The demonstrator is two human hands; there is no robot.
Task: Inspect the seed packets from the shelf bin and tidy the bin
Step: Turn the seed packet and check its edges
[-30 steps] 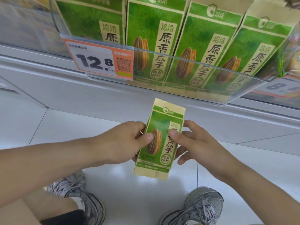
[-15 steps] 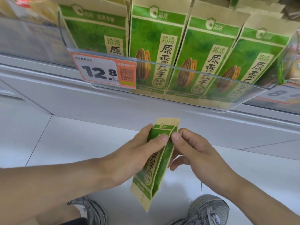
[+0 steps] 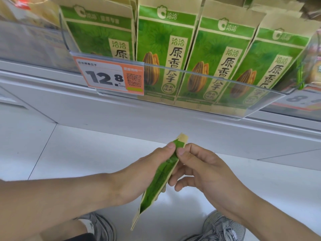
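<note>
Left hand (image 3: 139, 173): I read it gripping the held seed packet (image 3: 161, 178), thumb near the top, fingers wrapped behind.
Right hand (image 3: 196, 166): thumb pinches the packet's upper edge; I cannot tell whether the curled fingers behind it also touch.
Shelf bin (image 3: 217, 94): clear front lip, four matching packets (image 3: 166, 54) standing behind it, leaning slightly right.
Held seed packet: edge-on to me, below the bin and well clear of it, green gusset showing.
Price tag (image 3: 109, 75): clipped on the lip's left end.
Risk: as I judge it, a thumb-only pinch on a narrow edge could let the packet twist or drop to the floor (image 3: 69, 153).
Room: open floor beneath; the lip overhangs, so a return must rise over its edge.
</note>
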